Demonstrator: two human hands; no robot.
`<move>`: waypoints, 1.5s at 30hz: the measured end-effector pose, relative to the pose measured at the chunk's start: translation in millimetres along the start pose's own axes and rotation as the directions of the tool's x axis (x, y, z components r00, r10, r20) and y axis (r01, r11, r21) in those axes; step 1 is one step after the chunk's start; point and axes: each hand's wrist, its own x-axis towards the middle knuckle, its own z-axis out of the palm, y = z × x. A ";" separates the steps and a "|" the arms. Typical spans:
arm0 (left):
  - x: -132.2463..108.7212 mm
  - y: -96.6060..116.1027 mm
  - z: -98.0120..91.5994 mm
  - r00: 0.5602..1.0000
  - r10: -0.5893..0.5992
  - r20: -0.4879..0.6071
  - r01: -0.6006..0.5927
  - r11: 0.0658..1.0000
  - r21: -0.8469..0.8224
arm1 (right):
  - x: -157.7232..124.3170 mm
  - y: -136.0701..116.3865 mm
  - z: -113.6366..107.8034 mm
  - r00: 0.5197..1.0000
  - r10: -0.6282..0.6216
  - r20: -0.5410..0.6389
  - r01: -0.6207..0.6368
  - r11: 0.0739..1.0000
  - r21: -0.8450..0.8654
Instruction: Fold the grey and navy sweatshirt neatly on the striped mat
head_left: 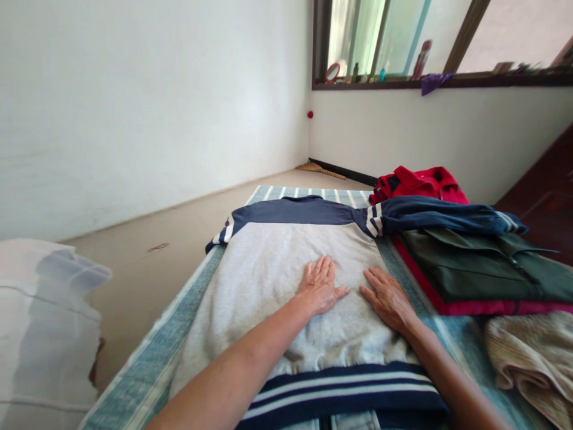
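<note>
Left hand point(320, 285) and right hand point(388, 300) both lie flat, palms down on the grey sweatshirt point(268, 269), fingers spread, gripping nothing, just apart from each other. The sweatshirt lies spread on a blue-green striped bedsheet point(147, 352), with navy shoulders, white-striped sleeves and a navy striped hem point(340, 388) nearest the person. One navy sleeve point(447, 215) reaches right, across the top of the neighbouring pile. The fleece looks soft, light and limp, so it will likely drape and bunch rather than hold a shape; the hem, shoulders or sleeve ends look like the easiest places to take hold.

Counts: 1 sweatshirt, 2 hands, 1 folded dark green garment point(474, 269) lying on 1 crimson-edged garment point(447, 307), 1 bunched red garment point(418, 185) behind them, 1 beige knit cloth point(532, 358) at lower right. A white pillow point(45, 322) sits at far left, off the sheet's edge. A broom point(320, 170) lies on the floor by the far wall. On the window ledge are 1 round red-rimmed mirror point(332, 72) and 1 purple cloth point(432, 82) hanging over the edge, plus small bottles, too small to count exactly.
</note>
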 end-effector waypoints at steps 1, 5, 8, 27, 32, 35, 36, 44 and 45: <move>0.5 0.0 1.0 1.000 -0.005 -0.007 0.005 1.000 -0.003 | 0.0 -0.2 -0.3 1.000 0.001 0.002 -0.001 1.000 0.002; 1.1 -1.1 1.7 1.000 -0.008 -0.017 0.008 1.000 -0.019 | 0.0 -1.0 -1.5 1.000 0.004 0.015 -0.004 1.000 0.008; -3.0 -3.4 -3.4 1.000 -0.011 -0.003 0.011 0.999 -0.030 | -0.2 -0.8 -1.4 1.000 0.008 0.017 -0.008 1.000 0.009; -34.4 -26.0 -13.7 0.998 0.043 0.045 -0.043 0.999 0.019 | 0.1 -1.3 -3.4 1.000 0.005 0.002 -0.005 1.000 0.022; -39.2 -27.0 -15.5 1.000 0.010 0.026 -0.011 1.000 0.021 | 0.8 -1.6 -2.5 1.000 0.001 0.005 -0.001 1.000 0.013; -42.4 -27.7 -14.6 0.999 0.010 0.035 -0.011 1.000 0.020 | 0.1 -0.5 -1.6 1.000 -0.006 0.006 0.006 1.000 -0.008; -42.8 -27.5 -14.1 0.999 0.011 0.037 -0.012 1.000 0.024 | 0.0 -0.5 -2.8 1.000 -0.011 0.011 0.011 1.000 -0.019; -43.1 -22.6 -13.3 0.999 -0.010 0.041 0.009 1.000 0.019 | 32.3 -51.8 -37.0 0.985 -0.131 0.110 0.131 0.991 0.003; -43.3 -22.4 -13.0 0.999 -0.007 0.036 0.006 1.000 0.018 | 41.4 -65.7 -36.9 0.977 -0.190 0.098 0.184 0.981 0.068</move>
